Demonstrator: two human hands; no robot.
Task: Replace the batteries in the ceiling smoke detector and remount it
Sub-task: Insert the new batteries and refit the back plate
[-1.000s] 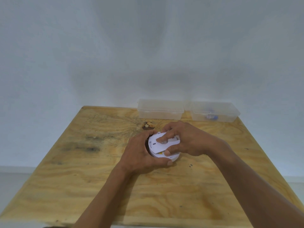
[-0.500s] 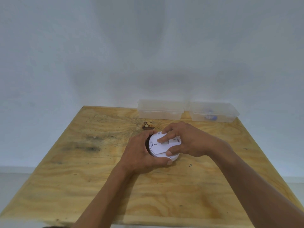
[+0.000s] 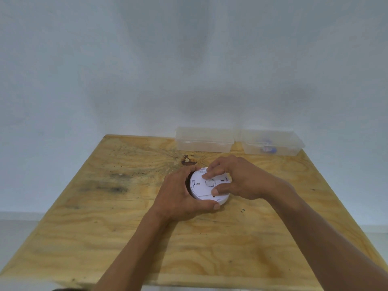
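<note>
I have the smoke detector [image 3: 206, 186] lying near the middle of the plywood table [image 3: 105, 238], back side up, so the flat mounting face with its slots and moulded round boss looks at the camera and the domed sensing face rests on the wood. My left hand [image 3: 178, 198] is curled around its left and near rim, thumb along the front edge, gripping it to keep it from turning; my right hand [image 3: 237, 179] comes over from the right with its fingers [image 3: 207, 175] pressing on the back plate and its thumb against the near part of that plate, closed on the part rather than open. I judge it a light, hollow shell of stiff plastic, smooth and a little slippery, with thin tabs that could snap if forced, so the safe hold is the round rim, squeezed gently, leaving the flat back free for the other hand. As a low disc it has no real long axis in plan; its short axis stands upright off the table, tipped slightly toward me, and the straight seam across the back runs roughly left to right. Two clear lidded boxes [image 3: 204, 139] sit at the far edge, well apart from my hands; the right one [image 3: 270, 142] holds something small and blue that I cannot identify.
</note>
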